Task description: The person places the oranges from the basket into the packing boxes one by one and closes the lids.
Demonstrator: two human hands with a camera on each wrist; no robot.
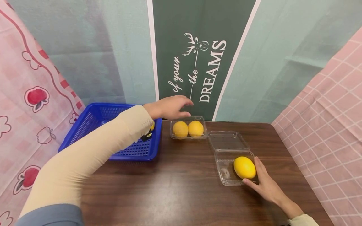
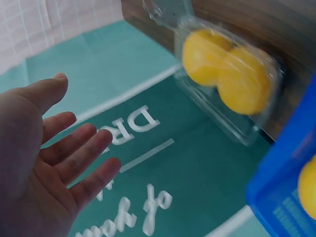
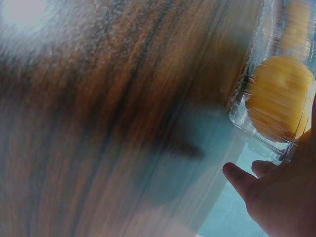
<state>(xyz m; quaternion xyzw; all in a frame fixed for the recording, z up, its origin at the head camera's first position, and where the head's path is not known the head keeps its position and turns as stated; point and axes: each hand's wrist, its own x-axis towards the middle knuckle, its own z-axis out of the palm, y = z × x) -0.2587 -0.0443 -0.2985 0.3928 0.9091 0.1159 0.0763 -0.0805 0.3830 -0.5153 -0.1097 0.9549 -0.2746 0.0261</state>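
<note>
Diagonally — yellow fruit (image 1: 244, 167), axis toward right grip (image 1: 265, 185)

Glare on tabletop (image 1: 169, 201), right-wrist blur

The brown, wood-grained table (image 1: 175, 185) bore a blue basket (image 1: 133, 151) at left, a clear two-fruit box (image 1: 201, 119) mid-back and a clear opened box (image 1: 224, 160) at right.

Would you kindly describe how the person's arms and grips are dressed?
The left arm has a cream sleeve under a blue-grey outer sleeve; the right arm shows a pale cream cuff. The left grip and right grip are ungloved.
</note>
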